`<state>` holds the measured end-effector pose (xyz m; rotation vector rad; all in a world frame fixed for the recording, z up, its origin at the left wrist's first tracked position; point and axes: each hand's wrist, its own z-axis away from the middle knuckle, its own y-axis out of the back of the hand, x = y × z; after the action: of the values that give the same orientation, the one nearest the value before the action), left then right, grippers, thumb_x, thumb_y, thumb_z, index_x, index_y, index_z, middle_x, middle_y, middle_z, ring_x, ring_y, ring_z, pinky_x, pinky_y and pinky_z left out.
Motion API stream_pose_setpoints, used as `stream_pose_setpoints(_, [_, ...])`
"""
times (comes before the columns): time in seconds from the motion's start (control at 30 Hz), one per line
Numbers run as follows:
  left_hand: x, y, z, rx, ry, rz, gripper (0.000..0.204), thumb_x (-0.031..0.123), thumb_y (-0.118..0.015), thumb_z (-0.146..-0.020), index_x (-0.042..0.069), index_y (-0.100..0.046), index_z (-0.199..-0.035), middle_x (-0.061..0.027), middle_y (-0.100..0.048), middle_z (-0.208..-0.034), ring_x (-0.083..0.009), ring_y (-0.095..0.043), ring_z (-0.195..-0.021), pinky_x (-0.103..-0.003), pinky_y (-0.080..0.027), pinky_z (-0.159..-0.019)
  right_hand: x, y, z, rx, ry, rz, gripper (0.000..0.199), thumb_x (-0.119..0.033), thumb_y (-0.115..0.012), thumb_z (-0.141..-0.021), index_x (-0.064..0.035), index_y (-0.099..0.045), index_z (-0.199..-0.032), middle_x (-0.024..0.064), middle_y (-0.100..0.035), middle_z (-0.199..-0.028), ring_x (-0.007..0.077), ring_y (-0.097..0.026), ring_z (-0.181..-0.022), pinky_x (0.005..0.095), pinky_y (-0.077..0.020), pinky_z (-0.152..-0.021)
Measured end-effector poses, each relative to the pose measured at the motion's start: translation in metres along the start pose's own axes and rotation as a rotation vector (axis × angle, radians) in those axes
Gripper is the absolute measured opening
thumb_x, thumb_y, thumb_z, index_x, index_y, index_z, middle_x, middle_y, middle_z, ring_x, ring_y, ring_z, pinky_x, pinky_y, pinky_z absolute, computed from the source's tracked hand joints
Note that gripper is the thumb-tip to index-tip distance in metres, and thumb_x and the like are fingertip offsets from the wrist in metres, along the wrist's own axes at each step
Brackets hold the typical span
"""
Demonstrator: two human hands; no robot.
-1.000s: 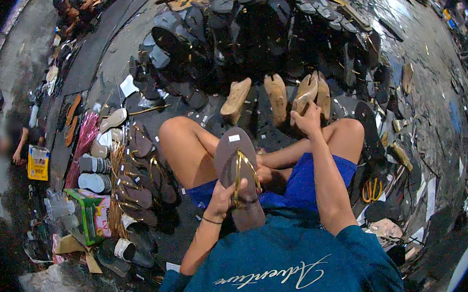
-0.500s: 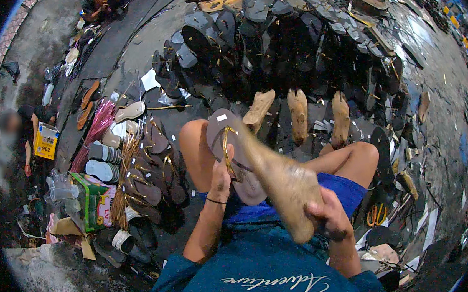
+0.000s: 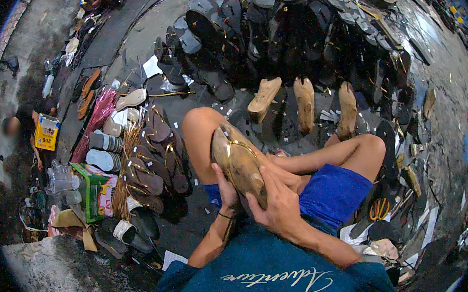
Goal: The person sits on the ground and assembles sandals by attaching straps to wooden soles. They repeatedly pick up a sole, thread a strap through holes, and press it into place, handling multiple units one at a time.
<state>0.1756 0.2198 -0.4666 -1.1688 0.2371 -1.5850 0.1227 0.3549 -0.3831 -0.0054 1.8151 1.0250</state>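
Over my lap a wooden shoe last (image 3: pixel 239 165), worn and stained, lies on a flip-flop sandal whose sole is mostly hidden beneath it. The sandal's thin gold strap (image 3: pixel 239 143) runs across the top of the last. My left hand (image 3: pixel 225 190) is closed round the left edge of the sandal and last, thumb along the side. Nearer to me, my right hand (image 3: pixel 276 199) grips the heel part of the last, fingers wrapped over its right side. The toe end points away from me.
Three more wooden lasts (image 3: pixel 304 106) lie beyond my legs, before a dark heap of sandals (image 3: pixel 269 37). To the left are finished-looking gold-strapped sandals (image 3: pixel 144 170), a straw bundle (image 3: pixel 127 166) and a green-and-pink box (image 3: pixel 97 191). A person holds a yellow box (image 3: pixel 47 132) at far left.
The last, swung over the sandal's right side before, now lies on the sandal under its gold strap. My right hand has moved left and up, close to my left hand.
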Motion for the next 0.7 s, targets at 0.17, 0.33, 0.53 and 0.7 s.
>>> stream_pose_setpoints(0.17, [0.005,-0.018,-0.016,-0.108,-0.064,-0.041,0.078,0.063,-0.029,-0.095,0.0,-0.038,-0.139,-0.0194,-0.05,-0.132,-0.0287,-0.053,-0.119,-0.042,-0.044,-0.101,0.001,0.007,-0.012,0.134,0.038,0.007,0.062,-0.02,-0.07,-0.079,0.0082,-0.047,-0.128,0.0269,-0.061,-0.114,0.0396,-0.063,-0.1,0.0406,-0.0513,-0.085])
stream_pose_setpoints(0.33, [0.021,-0.059,-0.033,-0.142,-0.072,-0.411,0.064,0.048,-0.055,-0.092,-0.001,-0.044,-0.131,-0.0139,-0.056,-0.12,-0.0242,-0.057,-0.109,-0.036,-0.047,-0.095,0.007,0.027,-0.029,0.285,0.078,0.128,0.067,-0.017,-0.071,-0.078,0.0074,-0.042,-0.133,0.0264,-0.055,-0.124,0.0407,-0.058,-0.108,0.0429,-0.0487,-0.09])
stream_pose_setpoints(0.53, [0.025,-0.08,-0.035,-0.338,-0.051,-0.586,0.067,0.047,-0.065,-0.087,-0.004,-0.047,-0.127,-0.0101,-0.061,-0.111,-0.018,-0.06,-0.104,-0.034,-0.048,-0.093,0.017,0.055,-0.031,0.088,0.075,-0.075,0.086,-0.024,-0.08,-0.068,0.005,-0.037,-0.136,0.0259,-0.051,-0.128,0.0398,-0.052,-0.115,0.0445,-0.0438,-0.096])
stream_pose_setpoints(0.7, [0.024,-0.084,-0.029,-0.357,-0.042,-0.524,0.066,0.047,-0.06,-0.089,-0.004,-0.047,-0.128,-0.0123,-0.061,-0.115,-0.0193,-0.06,-0.107,-0.035,-0.047,-0.095,0.04,0.044,0.006,-0.105,-0.082,-0.046,0.096,-0.036,-0.083,-0.066,0.0092,-0.033,-0.134,0.0294,-0.047,-0.13,0.0433,-0.051,-0.116,0.0423,-0.044,-0.098])
